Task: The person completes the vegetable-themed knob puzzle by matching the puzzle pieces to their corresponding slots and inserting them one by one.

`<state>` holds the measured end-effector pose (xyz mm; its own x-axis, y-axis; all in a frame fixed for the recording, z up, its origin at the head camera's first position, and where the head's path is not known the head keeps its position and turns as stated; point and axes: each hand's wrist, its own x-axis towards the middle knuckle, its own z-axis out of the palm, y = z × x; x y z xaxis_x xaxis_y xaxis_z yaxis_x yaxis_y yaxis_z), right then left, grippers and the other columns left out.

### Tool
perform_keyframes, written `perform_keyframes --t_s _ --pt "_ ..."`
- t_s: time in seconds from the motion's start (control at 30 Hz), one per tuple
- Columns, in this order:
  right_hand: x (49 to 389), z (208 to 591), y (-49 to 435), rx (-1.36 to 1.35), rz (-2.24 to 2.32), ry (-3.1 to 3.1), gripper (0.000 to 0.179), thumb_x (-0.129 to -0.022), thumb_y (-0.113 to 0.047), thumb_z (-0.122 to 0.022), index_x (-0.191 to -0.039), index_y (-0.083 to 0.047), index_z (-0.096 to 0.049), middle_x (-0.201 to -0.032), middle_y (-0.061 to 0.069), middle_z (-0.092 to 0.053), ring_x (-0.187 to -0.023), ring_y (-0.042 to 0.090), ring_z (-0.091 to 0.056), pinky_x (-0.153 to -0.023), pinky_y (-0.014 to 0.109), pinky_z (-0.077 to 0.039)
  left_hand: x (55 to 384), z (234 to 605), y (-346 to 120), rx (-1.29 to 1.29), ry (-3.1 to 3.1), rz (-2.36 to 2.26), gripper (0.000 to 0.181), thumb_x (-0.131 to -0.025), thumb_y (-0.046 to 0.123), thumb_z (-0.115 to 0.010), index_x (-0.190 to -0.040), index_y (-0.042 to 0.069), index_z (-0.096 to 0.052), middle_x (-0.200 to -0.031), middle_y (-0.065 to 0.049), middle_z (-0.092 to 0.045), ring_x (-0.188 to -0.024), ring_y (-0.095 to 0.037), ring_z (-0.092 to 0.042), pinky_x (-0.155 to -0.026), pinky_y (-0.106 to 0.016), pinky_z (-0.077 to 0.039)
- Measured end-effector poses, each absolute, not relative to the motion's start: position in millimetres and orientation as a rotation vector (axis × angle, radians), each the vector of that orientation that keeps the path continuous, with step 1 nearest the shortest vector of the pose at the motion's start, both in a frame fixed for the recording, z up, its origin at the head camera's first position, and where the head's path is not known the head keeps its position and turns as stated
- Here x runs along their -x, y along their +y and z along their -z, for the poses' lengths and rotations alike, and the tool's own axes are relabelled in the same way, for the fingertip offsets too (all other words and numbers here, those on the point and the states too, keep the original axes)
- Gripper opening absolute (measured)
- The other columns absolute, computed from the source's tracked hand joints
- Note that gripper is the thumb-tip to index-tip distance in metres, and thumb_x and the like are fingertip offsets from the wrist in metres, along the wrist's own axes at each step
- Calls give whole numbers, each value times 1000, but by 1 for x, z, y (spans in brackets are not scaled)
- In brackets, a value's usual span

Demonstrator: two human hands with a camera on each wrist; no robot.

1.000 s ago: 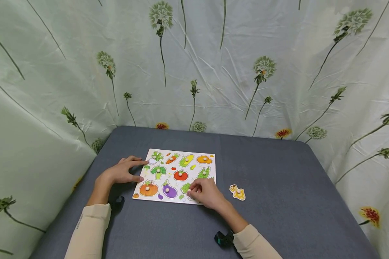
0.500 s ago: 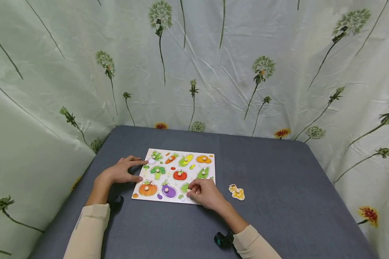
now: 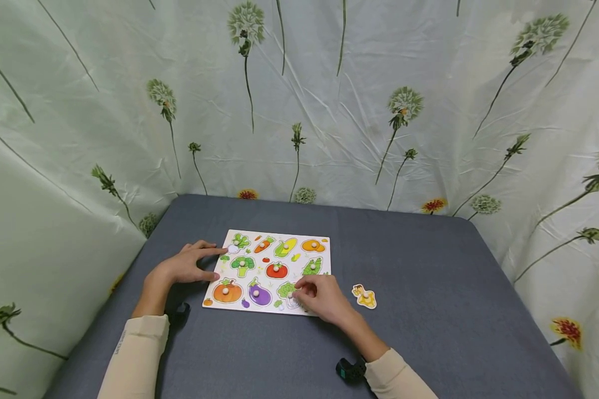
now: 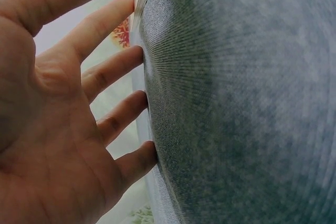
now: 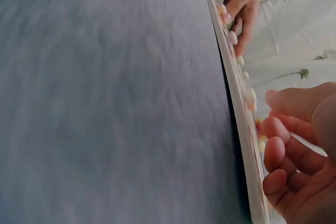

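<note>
A white peg puzzle board (image 3: 267, 310) with vegetable pieces lies on the grey cloth. My left hand (image 3: 188, 262) rests at its left edge, index finger and thumb spread along it, the other fingers on the cloth in the left wrist view. Over the board's lower right corner is my right hand (image 3: 324, 299), fingers loosely bent. Beneath its fingertips lies a leafy green-and-white vegetable piece (image 3: 286, 289). In the right wrist view its white knob (image 5: 251, 99) stands just apart from the thumb tip. The hand covers the board's corner in the head view.
A loose yellow, ginger-like piece (image 3: 365, 297) with a knob lies on the cloth right of the board. Tomato (image 3: 277, 271), eggplant (image 3: 260, 297) and pumpkin (image 3: 228, 293) pieces sit in the board. A flowered curtain (image 3: 329, 111) hangs behind the table.
My right hand has let go of the knob of the leafy vegetable piece and shifted slightly right, showing more of it. The left hand stays in place.
</note>
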<state>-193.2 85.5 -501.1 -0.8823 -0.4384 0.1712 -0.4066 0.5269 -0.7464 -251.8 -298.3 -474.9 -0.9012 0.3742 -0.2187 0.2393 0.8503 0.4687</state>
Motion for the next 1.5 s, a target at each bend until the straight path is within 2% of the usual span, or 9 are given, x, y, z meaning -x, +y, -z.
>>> perform_keyframes --t_s 0.43,0.8,1.1,1.5 --pt "196 495 128 735 1298 2839 5 -89 -22 -82 -94 -21 -79 -79 -12 -65 -64 4 -53 -59 21 -44 252 477 -298 -442 2722 -628 79 -84 49 -78 -152 17 -53 -155 -24 -39 -134 -47 -36 -102 -73 -37" --pt "194 498 164 577 1249 2955 8 -88 -22 -83 -94 -19 -78 -79 -11 -65 -64 3 -52 -60 22 -45 251 475 -298 -496 2735 -626 77 -86 47 -79 -151 16 -54 -154 -25 -40 -134 -50 -36 -101 -73 -36" --pt "193 501 188 502 1253 3008 13 -84 -21 -86 -92 -16 -78 -76 -9 -66 -62 2 -52 -58 22 -46 251 475 -298 -483 2735 -623 78 -85 47 -79 -152 17 -53 -154 -24 -40 -131 -48 -38 -99 -71 -38" --pt "188 506 212 481 1214 3107 16 -78 -18 -90 -83 -14 -76 -71 -9 -62 -60 0 -47 -56 20 -41 253 478 -298 -479 2734 -618 78 -86 49 -79 -153 18 -52 -154 -23 -40 -131 -46 -38 -99 -71 -39"
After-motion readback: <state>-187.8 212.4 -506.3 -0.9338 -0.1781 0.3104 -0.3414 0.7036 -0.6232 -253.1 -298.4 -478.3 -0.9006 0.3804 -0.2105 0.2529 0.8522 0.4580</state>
